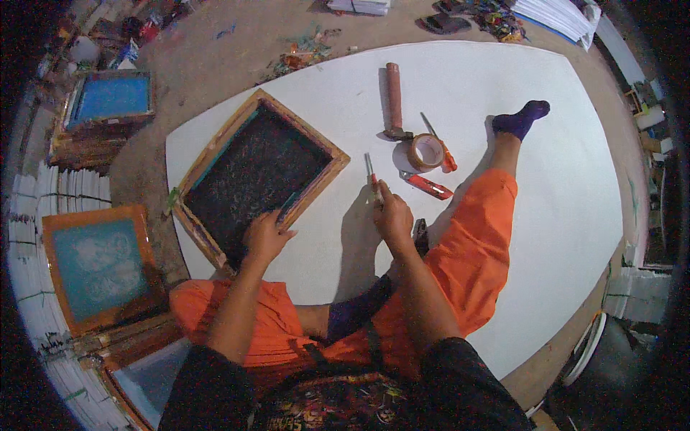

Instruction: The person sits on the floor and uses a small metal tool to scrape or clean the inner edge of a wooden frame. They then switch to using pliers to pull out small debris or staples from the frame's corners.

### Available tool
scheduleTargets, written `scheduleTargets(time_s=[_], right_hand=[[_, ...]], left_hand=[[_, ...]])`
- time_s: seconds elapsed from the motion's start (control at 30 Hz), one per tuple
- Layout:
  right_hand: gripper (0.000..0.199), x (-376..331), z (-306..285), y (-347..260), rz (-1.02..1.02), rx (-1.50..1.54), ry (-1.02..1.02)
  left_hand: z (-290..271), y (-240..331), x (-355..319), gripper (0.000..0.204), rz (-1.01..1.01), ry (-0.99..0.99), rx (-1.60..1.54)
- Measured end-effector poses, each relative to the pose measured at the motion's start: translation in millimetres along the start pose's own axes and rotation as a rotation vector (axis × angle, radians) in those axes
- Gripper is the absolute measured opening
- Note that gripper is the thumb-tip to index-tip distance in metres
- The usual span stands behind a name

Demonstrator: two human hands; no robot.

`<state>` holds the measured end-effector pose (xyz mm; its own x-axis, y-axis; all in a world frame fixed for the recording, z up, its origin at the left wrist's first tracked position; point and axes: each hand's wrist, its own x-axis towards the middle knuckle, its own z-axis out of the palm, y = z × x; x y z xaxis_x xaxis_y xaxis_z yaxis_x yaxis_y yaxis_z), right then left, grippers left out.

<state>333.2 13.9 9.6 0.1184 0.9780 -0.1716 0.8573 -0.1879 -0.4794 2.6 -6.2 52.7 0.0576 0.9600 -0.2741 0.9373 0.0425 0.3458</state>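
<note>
A wooden screen frame (327, 172) with a dark mesh (248, 169) lies tilted at the left of the white board. My left hand (264, 237) is closed around its near edge, some fingers hidden by the frame. Right of the frame, my right hand (394, 215) grips a slim tool (371, 172) with a narrow metal end and a red part, pointing away from me. Its exact kind is unclear. Beyond that hand lie a red utility knife (429, 186), a roll of brown tape (425, 152), an orange-handled screwdriver (448, 159) and a hammer (394, 100).
My outstretched leg in orange trousers (471, 251) crosses the white board (560, 237) on the right. More framed screens (100, 266) and paper stacks (83, 188) stand at the left. Scraps (309, 50) litter the floor beyond. A dark object (420, 233) lies beside my right wrist.
</note>
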Motion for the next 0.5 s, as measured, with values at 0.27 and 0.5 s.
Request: scheduleTargets(time_s=[0.27, 0.5], right_hand=[[0.042, 23, -18, 44, 0.128, 0.109, 0.085], [0.025, 10, -30, 40, -0.132, 0.246, 0.437]], left_hand=[[-4, -41, -49, 0.052, -0.185, -0.117, 0.177], [-4, -12, -52, 0.049, -0.129, 0.035, 0.185]])
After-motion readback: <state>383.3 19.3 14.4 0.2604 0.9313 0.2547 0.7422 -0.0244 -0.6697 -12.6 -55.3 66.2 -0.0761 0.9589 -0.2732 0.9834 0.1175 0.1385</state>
